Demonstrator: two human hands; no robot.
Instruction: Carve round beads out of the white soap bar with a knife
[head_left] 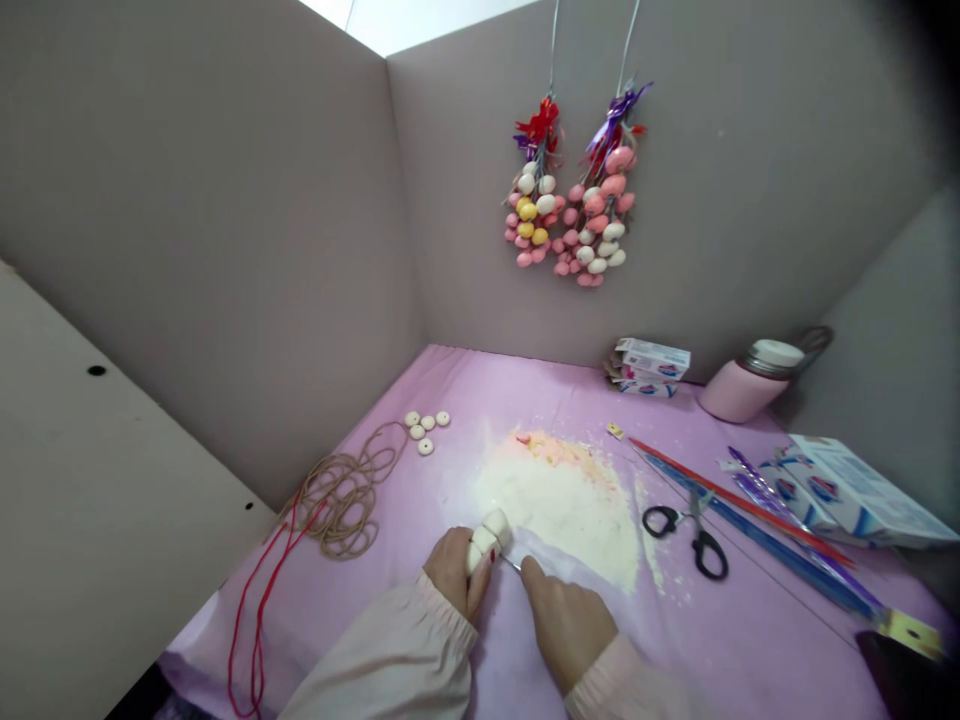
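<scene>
Toward the worktop's (487, 380) near edge, the left hand (454, 575) was closed around the white block (489, 533) and the right hand (566, 622) gripped a thin blade (512, 563) by its side, work seemingly wanting steady hold, light strokes, fingers clear.

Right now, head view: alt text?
Left hand holds a segmented white piece; right hand holds a thin metal tool close beside it, at the edge of pale crumbs on a lilac cloth. Scissors lie right, tan cord left; bead bunches hang behind.
</scene>
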